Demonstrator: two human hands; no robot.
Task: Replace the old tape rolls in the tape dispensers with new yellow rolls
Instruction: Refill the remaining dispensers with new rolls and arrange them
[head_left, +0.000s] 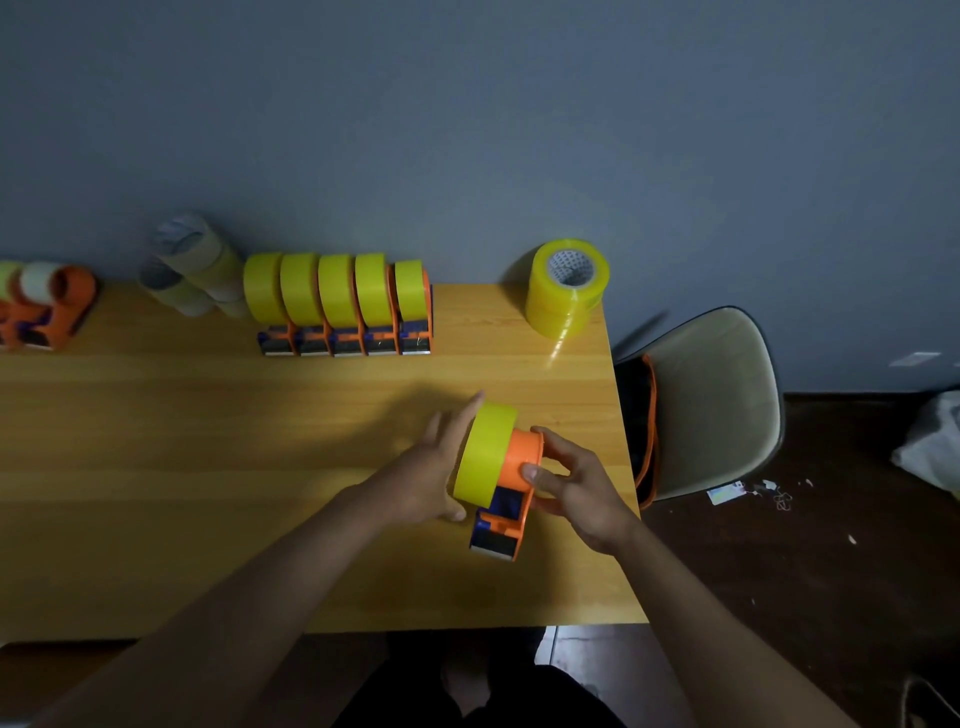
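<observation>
An orange and blue tape dispenser (501, 525) lies on the wooden table (208, 467) near its right edge. A yellow tape roll (484, 453) sits partway on the dispenser's orange hub (523, 457). My left hand (434, 467) presses flat against the roll's left face with straight fingers. My right hand (571, 486) grips the orange hub and frame from the right side. At the back, a row of several dispensers with yellow rolls (337, 304) stands side by side.
A stack of clear yellowish tape rolls (567, 288) stands at the back right corner. Old pale rolls (195, 270) are piled at the back left, beside more orange dispensers (47, 306). A chair (711, 400) stands right of the table.
</observation>
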